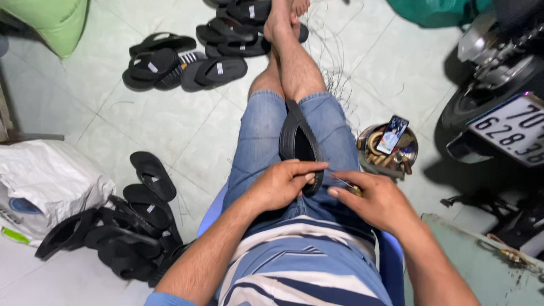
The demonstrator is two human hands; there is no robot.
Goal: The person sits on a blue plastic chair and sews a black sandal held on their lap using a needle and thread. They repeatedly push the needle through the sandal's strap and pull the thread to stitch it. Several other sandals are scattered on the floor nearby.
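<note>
A black sandal (298,139) lies on edge between my thighs, on my denim shorts. My left hand (281,184) grips its near end, thumb and fingers pinched over the sole's rim. Just to the right, my right hand (371,199) is closed on a thin needle-like tool (340,181) whose tip points at the sandal's edge. I sit on a blue plastic chair (211,211) with my legs stretched out across the pale tiled floor.
A pile of black sandals (127,235) lies at lower left beside a white sack (45,181). More sandals (181,65) lie at the top. A round metal tin (408,153) with a phone (392,135) stands at right, near a motorbike's rear wheel (481,96).
</note>
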